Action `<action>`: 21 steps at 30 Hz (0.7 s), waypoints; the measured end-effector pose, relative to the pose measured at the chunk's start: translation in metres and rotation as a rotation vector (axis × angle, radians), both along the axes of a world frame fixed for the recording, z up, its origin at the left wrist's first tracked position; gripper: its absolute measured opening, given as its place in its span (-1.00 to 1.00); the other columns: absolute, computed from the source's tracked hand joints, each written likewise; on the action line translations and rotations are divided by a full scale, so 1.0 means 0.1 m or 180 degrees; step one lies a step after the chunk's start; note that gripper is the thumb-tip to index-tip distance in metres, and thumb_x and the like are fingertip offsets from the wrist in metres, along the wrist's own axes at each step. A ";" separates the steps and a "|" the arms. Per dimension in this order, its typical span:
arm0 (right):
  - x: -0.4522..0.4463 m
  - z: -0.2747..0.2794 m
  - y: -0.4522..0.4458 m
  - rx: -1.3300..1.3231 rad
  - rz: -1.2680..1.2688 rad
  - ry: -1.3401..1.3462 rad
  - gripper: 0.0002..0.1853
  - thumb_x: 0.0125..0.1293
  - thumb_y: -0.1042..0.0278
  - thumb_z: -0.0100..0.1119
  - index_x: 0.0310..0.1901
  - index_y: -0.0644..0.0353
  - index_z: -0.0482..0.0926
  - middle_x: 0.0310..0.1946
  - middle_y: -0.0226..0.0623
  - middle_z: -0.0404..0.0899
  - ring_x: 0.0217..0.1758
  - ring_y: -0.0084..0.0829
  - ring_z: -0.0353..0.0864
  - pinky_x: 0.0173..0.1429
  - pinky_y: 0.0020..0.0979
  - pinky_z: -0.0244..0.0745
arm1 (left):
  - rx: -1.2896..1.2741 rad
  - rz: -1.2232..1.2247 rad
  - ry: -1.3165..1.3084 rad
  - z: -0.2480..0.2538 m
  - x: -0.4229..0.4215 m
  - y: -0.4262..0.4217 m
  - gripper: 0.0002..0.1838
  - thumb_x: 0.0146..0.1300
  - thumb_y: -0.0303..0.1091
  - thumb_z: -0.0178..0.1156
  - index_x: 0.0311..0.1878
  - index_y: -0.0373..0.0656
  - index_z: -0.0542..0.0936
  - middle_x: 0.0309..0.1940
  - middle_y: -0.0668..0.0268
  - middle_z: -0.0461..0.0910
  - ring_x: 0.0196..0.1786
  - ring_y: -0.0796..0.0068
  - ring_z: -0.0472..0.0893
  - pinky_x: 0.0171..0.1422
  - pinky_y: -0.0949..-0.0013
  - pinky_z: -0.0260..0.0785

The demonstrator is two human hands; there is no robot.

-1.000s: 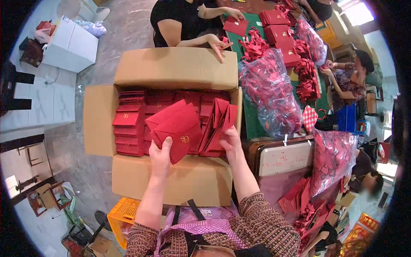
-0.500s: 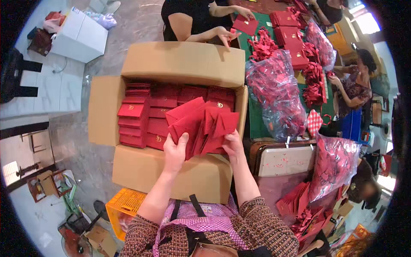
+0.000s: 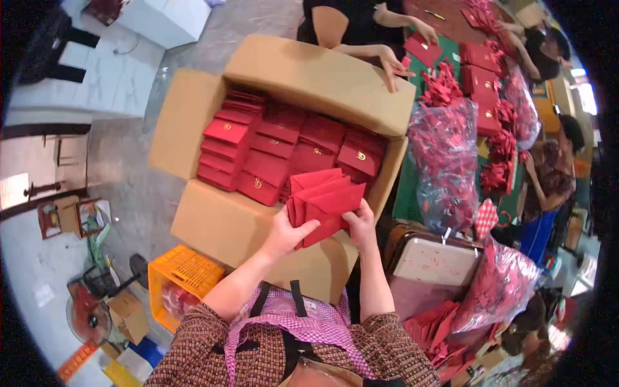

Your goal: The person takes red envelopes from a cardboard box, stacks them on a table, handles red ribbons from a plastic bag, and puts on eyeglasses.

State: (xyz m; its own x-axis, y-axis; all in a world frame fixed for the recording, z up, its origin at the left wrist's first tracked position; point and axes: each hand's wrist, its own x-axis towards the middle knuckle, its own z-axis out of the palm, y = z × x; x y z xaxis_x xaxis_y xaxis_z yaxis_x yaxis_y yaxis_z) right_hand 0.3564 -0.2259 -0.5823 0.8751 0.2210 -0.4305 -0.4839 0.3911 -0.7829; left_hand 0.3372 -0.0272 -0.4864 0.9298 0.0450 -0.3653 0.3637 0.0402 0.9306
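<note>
Bundle of red envelopes: a fanned handful [image 3: 329,203], edges uneven, held above the carton's near side, overlapping the inner edge of the near flap [image 3: 222,213]; whether it touches the packed envelopes below, I cannot tell.
Left hand: grasping the bundle [image 3: 287,233] by its left side, thumb across the front; the fingertips behind are hidden.
Right hand: grasping the bundle's right edge [image 3: 362,226], thumb on the front face, other fingertips mostly hidden.
Open carton: cardboard [image 3: 316,77], flaps folded outward, holding about 4 columns of packed red envelopes [image 3: 258,182], several with gold emblems.
Step in hand: by my judgement, gathering and evening up the bundle between 2 hands.
Next move calls for: I judge, steady matching pressure from both hands and flush edges, because a fanned bundle could slip apart.
Far flap: a co-worker's hand [image 3: 389,64] is at its edge; that person's other hand [image 3: 423,31] holds a single red envelope [image 3: 422,50].
Green table: at the right [image 3: 403,200], bearing a clear plastic bag [image 3: 446,164] of red pieces.
Orange crate: lower left [image 3: 187,266], beside the carton.
</note>
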 end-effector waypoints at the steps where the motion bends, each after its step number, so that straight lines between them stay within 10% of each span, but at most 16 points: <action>1: -0.04 0.01 0.03 -0.0217 0.0059 -0.0068 -0.51 0.10 0.66 0.08 0.14 0.33 0.36 0.03 -0.31 0.50 0.09 -0.45 0.46 0.20 -0.39 0.33 | -0.0134 0.0118 0.0134 -0.08 -0.06 0.05 -0.48 0.06 -0.36 0.36 0.08 -0.33 0.45 -0.08 0.26 0.57 -0.05 0.53 0.54 0.06 0.40 0.41; 7: -0.21 0.12 0.11 -0.0591 -0.0031 -0.0075 -0.40 0.13 0.64 0.14 0.25 0.23 0.25 0.20 -0.28 0.33 0.20 -0.37 0.37 0.21 -0.37 0.33 | -0.0224 0.0449 0.0556 0.02 -0.31 0.32 -0.64 0.15 -0.35 0.28 -0.03 -0.36 0.54 -0.23 0.30 0.62 -0.22 0.57 0.58 -0.08 0.43 0.46; 14: -0.15 0.41 0.32 0.0361 0.0638 0.0022 0.22 -0.18 -0.11 0.50 0.42 0.23 -0.06 0.36 -0.17 0.13 0.42 -0.33 0.11 0.44 -0.32 -0.02 | -0.0675 0.0016 0.0741 -0.04 -0.62 0.48 -0.52 0.13 -0.31 0.30 0.08 -0.33 0.46 -0.07 0.29 0.57 -0.05 0.53 0.54 0.08 0.35 0.40; 21: -0.53 0.41 0.48 -0.0477 0.0489 0.0151 -0.19 0.01 0.30 0.39 0.27 0.28 0.16 0.11 -0.26 0.40 0.15 -0.39 0.40 0.26 -0.34 0.27 | -0.1042 -0.0446 0.0744 0.03 -0.73 0.58 -0.38 0.03 -0.41 0.38 0.18 -0.29 0.39 0.06 0.29 0.51 0.11 0.50 0.47 0.24 0.32 0.31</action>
State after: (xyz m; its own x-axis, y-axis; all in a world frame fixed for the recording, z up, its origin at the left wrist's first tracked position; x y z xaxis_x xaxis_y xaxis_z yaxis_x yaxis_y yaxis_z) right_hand 0.3031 -0.1779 -0.5413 0.8141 0.2806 -0.5084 -0.5664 0.1908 -0.8017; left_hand 0.2640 0.0307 -0.4829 0.8091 -0.2293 -0.5411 0.5865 0.2551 0.7688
